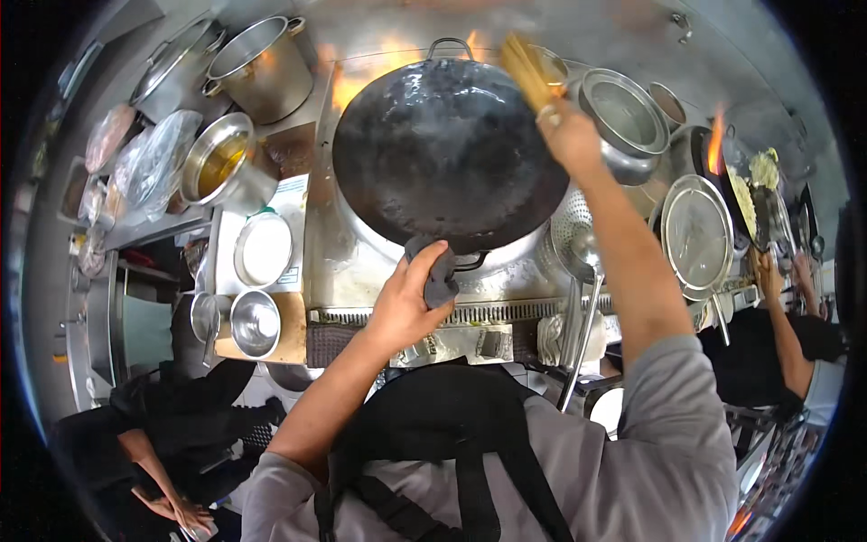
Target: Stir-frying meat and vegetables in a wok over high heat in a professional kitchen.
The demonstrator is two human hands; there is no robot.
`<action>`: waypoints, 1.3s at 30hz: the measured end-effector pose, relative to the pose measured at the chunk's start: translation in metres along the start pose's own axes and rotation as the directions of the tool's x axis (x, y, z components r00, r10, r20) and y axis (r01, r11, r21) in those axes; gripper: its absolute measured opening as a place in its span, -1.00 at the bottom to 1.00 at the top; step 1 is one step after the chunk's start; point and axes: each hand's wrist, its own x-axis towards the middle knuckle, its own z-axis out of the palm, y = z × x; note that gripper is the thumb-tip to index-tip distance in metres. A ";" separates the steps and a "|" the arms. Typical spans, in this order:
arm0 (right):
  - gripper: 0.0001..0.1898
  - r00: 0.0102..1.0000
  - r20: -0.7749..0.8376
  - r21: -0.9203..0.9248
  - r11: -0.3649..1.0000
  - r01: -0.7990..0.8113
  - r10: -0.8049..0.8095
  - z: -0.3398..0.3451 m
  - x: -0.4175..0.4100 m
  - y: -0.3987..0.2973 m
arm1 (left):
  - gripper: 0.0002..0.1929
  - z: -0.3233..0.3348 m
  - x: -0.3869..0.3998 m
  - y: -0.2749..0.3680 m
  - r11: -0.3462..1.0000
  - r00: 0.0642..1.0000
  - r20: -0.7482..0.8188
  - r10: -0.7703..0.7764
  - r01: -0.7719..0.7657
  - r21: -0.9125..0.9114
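Note:
A large dark metal wok (447, 156) rests on the burner in front of me, its inside dark and shiny with no food visible. My left hand (406, 298) grips a folded dark cloth (439, 274) at the wok's near rim, beside the near loop handle. In my right hand (572, 135) is a bamboo wok brush (525, 71), its bristles pointing up and away over the wok's far right edge. Flames (379, 68) rise behind the wok. A perforated skimmer (569, 230) and a metal ladle (586, 247) lie to the right, partly behind my right forearm.
Left stand a steel pot (261, 74), a container of yellow liquid (223, 166) and a bowl of white contents (263, 249). Right are a metal pot (623, 112) and a round strainer (698, 230). One person works at another flaming wok (738, 196); another person (169, 433) is lower left.

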 end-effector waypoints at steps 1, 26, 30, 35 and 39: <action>-0.64 0.998 0.039 0.179 0.982 -0.054 0.047 0.019 -0.005 -0.012 | -0.29 -0.001 0.002 -0.003 1.000 1.000 -0.006 -0.006 0.006 -0.001; -0.61 0.908 0.419 -0.142 0.986 0.091 -0.023 -0.049 -0.022 -0.008 | -0.33 -0.004 0.001 -0.013 0.996 0.996 -0.087 0.010 -0.002 0.087; -0.64 0.994 0.042 -0.106 0.989 -0.101 0.106 -0.021 -0.006 0.017 | -0.32 -0.002 0.005 -0.007 0.995 0.997 -0.061 0.038 -0.032 0.099; -0.58 0.802 0.556 0.230 0.968 0.103 -0.218 0.010 -0.069 -0.077 | -0.34 -0.010 0.003 -0.017 0.993 0.997 -0.070 0.026 -0.018 0.117; -0.59 0.803 0.413 0.344 0.890 0.300 -0.430 -0.012 -0.086 -0.014 | -0.35 -0.008 0.004 -0.011 0.997 0.997 -0.070 0.008 -0.003 0.077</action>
